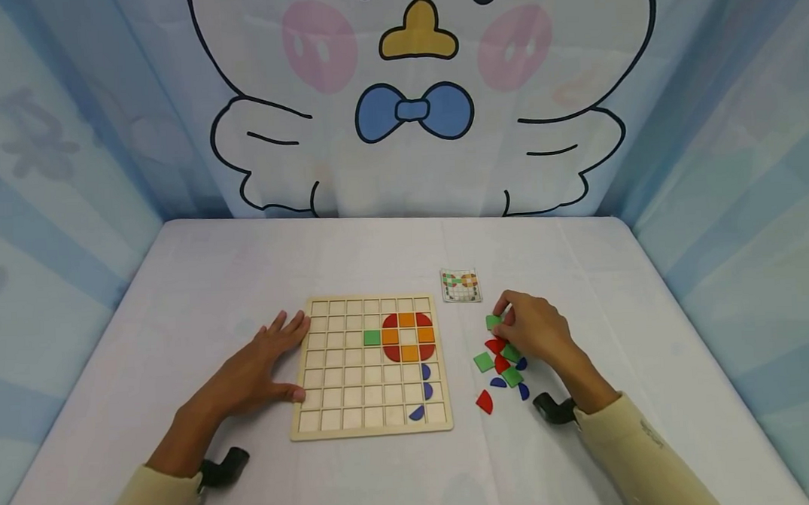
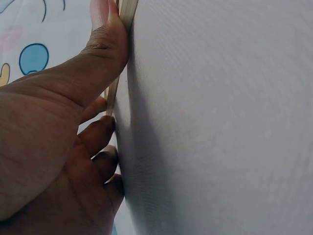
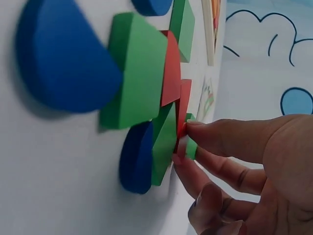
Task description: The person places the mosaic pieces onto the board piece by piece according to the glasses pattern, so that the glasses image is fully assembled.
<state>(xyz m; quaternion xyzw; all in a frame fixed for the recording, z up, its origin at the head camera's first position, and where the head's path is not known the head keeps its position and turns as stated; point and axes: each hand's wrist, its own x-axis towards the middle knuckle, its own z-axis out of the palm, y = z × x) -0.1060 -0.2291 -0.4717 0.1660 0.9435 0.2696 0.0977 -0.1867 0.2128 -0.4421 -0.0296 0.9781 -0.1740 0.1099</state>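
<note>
A wooden grid board (image 1: 340, 419) lies on the table. My left hand (image 1: 257, 372) rests at its left edge, fingers spread, thumb against the rim; the left wrist view shows the thumb (image 2: 105, 41) touching the wood. Set in the grid are a ring of red quarter-circles and orange squares (image 1: 409, 353), a green square (image 1: 372, 337) and three blue half-circles (image 1: 428, 391). Right of the board, my right hand (image 1: 535, 328) pinches another green square (image 1: 493, 322) between thumb and index finger. In the right wrist view, red pieces (image 3: 171, 71) lie close to the fingertips.
Loose green squares (image 1: 483, 362), red quarter-circles (image 1: 484, 402) and blue half-circles (image 1: 497, 382) lie around and below the right hand, some overlapping. A small pattern card (image 1: 460, 286) lies beyond the board's upper right corner. A printed curtain (image 1: 414, 169) hangs behind the white table (image 1: 242, 252).
</note>
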